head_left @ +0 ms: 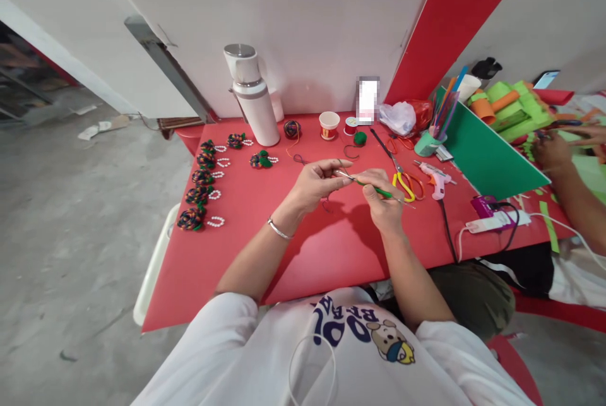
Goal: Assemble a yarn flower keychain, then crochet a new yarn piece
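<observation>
My right hand (386, 209) grips a crochet hook with a green handle (385, 193), its metal tip pointing left toward my other hand. My left hand (310, 188) is closed in a pinch at the hook's tip, with a thin dark strand of yarn looped over its raised finger. Any stitches between the fingertips are too small to make out. Beyond my left hand lies a multicoloured yarn ball (292, 129), with a loose strand trailing toward me. A small green yarn ball (360, 138) sits behind my hands.
Yarn pieces with white bead loops (192, 219) line the table's left side. A white thermos (258, 112), paper cup (328, 125) and thread spool (351, 126) stand behind. Rightward are yellow-handled scissors (403, 186), a pink glue gun (436, 180), a power strip (497, 221) and another person's arm (572, 185).
</observation>
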A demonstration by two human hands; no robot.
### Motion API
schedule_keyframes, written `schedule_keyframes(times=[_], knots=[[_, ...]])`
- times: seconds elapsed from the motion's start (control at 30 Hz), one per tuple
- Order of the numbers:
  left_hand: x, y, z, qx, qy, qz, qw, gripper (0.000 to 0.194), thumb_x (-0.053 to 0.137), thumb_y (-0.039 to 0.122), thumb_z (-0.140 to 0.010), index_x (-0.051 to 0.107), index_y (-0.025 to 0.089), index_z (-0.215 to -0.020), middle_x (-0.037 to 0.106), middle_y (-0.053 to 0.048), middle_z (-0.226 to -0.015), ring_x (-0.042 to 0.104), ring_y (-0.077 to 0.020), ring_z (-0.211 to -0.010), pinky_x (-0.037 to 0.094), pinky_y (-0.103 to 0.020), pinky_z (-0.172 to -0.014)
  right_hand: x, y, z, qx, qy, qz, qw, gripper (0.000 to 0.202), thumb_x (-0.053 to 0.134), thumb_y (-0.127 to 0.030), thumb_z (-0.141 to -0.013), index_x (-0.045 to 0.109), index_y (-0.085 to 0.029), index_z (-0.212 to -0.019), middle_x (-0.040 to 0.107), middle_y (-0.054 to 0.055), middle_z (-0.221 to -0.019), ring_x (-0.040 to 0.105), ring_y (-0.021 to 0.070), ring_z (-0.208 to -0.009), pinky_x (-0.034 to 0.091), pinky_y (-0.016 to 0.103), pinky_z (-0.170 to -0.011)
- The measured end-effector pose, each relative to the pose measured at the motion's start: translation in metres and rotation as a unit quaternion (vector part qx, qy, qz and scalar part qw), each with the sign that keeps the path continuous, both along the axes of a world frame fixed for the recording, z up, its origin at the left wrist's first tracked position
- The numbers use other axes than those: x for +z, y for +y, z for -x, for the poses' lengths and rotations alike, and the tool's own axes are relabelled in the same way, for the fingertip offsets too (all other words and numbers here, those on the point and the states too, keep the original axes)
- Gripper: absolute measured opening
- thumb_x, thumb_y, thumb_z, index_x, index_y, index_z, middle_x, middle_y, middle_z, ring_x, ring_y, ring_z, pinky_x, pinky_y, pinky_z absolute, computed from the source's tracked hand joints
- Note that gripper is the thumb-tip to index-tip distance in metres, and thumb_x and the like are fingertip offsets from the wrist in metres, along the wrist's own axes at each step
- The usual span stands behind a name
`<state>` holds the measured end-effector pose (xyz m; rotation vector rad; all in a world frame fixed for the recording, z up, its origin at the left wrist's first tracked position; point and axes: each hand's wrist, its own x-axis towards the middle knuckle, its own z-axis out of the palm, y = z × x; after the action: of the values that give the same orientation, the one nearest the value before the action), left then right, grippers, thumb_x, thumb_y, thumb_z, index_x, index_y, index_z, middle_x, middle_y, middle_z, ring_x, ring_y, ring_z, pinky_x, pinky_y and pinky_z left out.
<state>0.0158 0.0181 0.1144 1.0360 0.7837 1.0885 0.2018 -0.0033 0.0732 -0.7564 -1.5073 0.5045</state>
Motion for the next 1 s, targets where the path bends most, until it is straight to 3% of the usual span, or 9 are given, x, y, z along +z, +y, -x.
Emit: schedule_keyframes(times=[0.13, 0.3, 0.57, 0.67, 0.77, 0.87, 1.0], knots=[[0.001, -0.001, -0.002, 0.018, 0.002, -0.017, 1.000, 0.051, 0.100, 0.028, -0.057, 0.081, 0.013, -0.102, 0.074, -0.003, -0.081, 0.061, -0.0090, -0.066, 0.047, -0.022, -0.061, 0.004, -0.004, 0.002, -0.032, -0.065, -0.037, 0.997, 0.017, 0.069, -0.035, -0.101, 0.082, -0.034, -0.110, 0.084, 0.001, -0.106, 0.071, 0.0240, -0.102, 0.059, 0.048, -0.096], [0.003, -0.002, -0.001, 0.030, 0.016, -0.007, 0.999, 0.051, 0.100, 0.030, -0.059, 0.080, 0.013, -0.102, 0.070, 0.000, -0.069, 0.058, -0.0083, -0.059, 0.044, -0.022, -0.055, 0.007, -0.008, 0.003, -0.074, -0.127, -0.084, 0.986, 0.018, 0.067, -0.032, -0.101, 0.081, -0.033, -0.112, 0.085, 0.002, -0.106, 0.071, 0.0244, -0.098, 0.059, 0.048, -0.092], [0.001, -0.004, -0.006, 0.052, 0.025, -0.015, 0.998, 0.053, 0.097, 0.025, -0.062, 0.078, 0.011, -0.109, 0.071, 0.000, -0.069, 0.060, -0.0093, -0.059, 0.047, -0.022, -0.058, 0.004, -0.011, 0.007, -0.160, -0.194, -0.153, 0.956, 0.024, 0.070, -0.023, -0.099, 0.078, -0.033, -0.119, 0.085, 0.003, -0.111, 0.071, 0.0240, -0.098, 0.058, 0.044, -0.090], [0.001, -0.005, -0.009, 0.048, -0.003, 0.020, 0.999, 0.059, 0.097, 0.026, -0.060, 0.077, 0.012, -0.114, 0.068, 0.002, -0.066, 0.051, -0.0053, -0.050, 0.035, -0.020, -0.048, -0.001, -0.013, 0.013, -0.192, -0.172, -0.188, 0.948, 0.030, 0.073, -0.023, -0.098, 0.076, -0.035, -0.126, 0.084, 0.004, -0.115, 0.068, 0.0238, -0.100, 0.056, 0.043, -0.090], [0.003, -0.006, -0.008, 0.011, -0.049, 0.075, 0.996, 0.068, 0.099, 0.027, -0.058, 0.075, 0.013, -0.120, 0.062, 0.007, -0.060, 0.034, -0.0010, -0.041, 0.017, -0.020, -0.042, -0.007, -0.013, 0.016, -0.214, -0.161, -0.190, 0.945, 0.024, 0.071, -0.032, -0.100, 0.077, -0.037, -0.123, 0.083, 0.003, -0.113, 0.069, 0.0238, -0.099, 0.056, 0.043, -0.090], [0.004, -0.004, -0.005, -0.019, -0.071, 0.092, 0.993, 0.067, 0.100, 0.025, -0.056, 0.076, 0.013, -0.118, 0.061, 0.006, -0.059, 0.032, -0.0003, -0.039, 0.014, -0.020, -0.042, -0.008, -0.010, 0.011, -0.192, -0.161, -0.161, 0.955, 0.019, 0.066, -0.042, -0.102, 0.079, -0.037, -0.116, 0.084, 0.003, -0.110, 0.070, 0.0239, -0.098, 0.056, 0.046, -0.091], [0.003, -0.001, 0.000, -0.034, -0.065, 0.084, 0.994, 0.058, 0.098, 0.019, -0.056, 0.079, 0.013, -0.110, 0.065, 0.003, -0.063, 0.034, -0.0005, -0.041, 0.014, -0.020, -0.043, 0.000, -0.001, -0.007, -0.078, -0.147, -0.136, 0.977, 0.019, 0.067, -0.042, -0.102, 0.079, -0.037, -0.116, 0.084, 0.001, -0.109, 0.072, 0.0236, -0.098, 0.057, 0.047, -0.092]])
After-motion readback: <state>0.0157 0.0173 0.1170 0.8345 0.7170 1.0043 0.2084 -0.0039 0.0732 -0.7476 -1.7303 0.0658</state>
